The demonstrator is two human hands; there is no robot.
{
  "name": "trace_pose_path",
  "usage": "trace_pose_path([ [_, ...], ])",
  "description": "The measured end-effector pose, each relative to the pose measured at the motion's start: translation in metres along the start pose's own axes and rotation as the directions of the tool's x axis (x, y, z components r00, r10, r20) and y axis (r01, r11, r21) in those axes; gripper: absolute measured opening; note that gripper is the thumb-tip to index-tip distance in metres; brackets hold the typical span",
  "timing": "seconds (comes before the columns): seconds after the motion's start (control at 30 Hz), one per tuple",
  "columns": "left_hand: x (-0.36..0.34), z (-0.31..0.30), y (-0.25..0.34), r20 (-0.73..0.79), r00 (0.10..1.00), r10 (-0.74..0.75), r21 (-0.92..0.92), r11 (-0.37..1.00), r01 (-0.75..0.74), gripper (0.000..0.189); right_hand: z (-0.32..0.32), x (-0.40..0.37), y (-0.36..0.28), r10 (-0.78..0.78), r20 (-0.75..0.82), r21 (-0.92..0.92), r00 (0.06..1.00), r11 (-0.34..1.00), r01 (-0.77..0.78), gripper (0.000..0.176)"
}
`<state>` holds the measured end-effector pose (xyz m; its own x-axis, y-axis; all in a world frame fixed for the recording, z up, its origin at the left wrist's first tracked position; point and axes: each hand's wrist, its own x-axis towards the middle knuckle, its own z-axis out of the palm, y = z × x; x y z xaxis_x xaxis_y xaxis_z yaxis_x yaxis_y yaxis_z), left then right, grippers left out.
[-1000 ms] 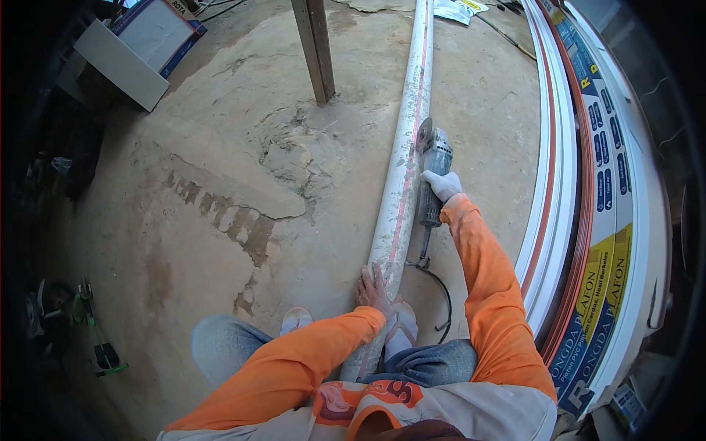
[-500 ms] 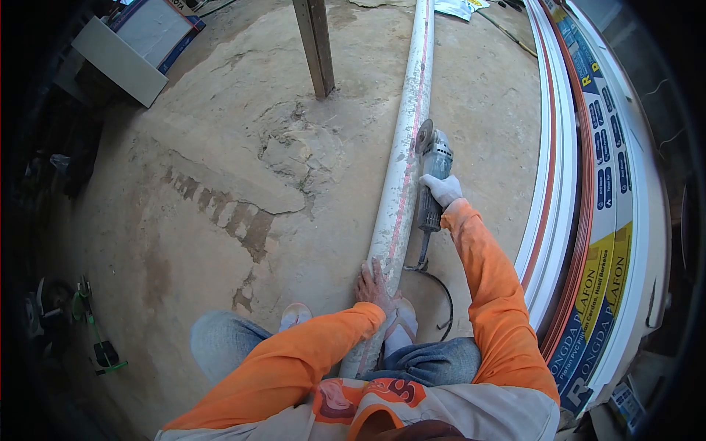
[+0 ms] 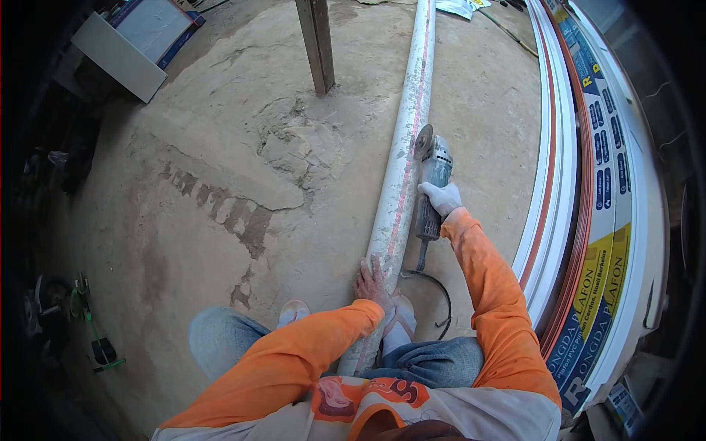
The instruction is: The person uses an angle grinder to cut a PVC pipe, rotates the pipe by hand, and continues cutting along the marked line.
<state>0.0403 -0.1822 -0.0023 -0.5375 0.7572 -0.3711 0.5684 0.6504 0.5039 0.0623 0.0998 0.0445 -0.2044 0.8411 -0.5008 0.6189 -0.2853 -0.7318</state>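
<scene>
The pipe (image 3: 390, 220) lies lengthwise on the floor (image 3: 220, 147), from the top edge of the frame, right of centre, down to the lower middle, where it passes between the person's legs. As far as the view shows, it is in 1 piece: there is no gap across it and no loose length beside it. The angle grinder (image 3: 436, 167) is in place just right of it, near the centre of the frame, with its disc (image 3: 423, 141) at the pipe's right edge. Whether the disc touches the wall, whether it is spinning, or whether a shallow groove is there, I cannot tell. So the pipe is positioned and braced and the grinder is in hand, but I see no finished cut; any work by the disc on this stretch looks barely begun at most, and the rest of it is left.

The right hand (image 3: 441, 198), in a white glove, has its fingers closed around the grinder's body. The left hand (image 3: 375, 285), bare, lies over the pipe at the lower middle, its fingers mostly straight and slightly spread, pressing rather than gripping, I judge. The cord (image 3: 447, 294) curls right of the pipe. White strips (image 3: 548, 184) line the right side.
</scene>
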Motion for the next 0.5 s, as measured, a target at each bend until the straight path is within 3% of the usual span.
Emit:
trace_pose_path([
  [0.23, 0.0, -0.002, 0.001, 0.007, 1.0, -0.008, 0.0, 1.0, 0.008, 0.116, 0.004, -0.004, 0.006, -0.012, 0.018, 0.067, 1.0, 0.998, 0.011, 0.053],
  [0.5, 0.0, 0.003, 0.0, -0.07, 0.997, 0.014, 0.024, 1.0, -0.012, 0.115, 0.007, -0.001, 0.019, -0.006, -0.017, -0.005, 1.0, 1.0, 0.006, 0.048],
])
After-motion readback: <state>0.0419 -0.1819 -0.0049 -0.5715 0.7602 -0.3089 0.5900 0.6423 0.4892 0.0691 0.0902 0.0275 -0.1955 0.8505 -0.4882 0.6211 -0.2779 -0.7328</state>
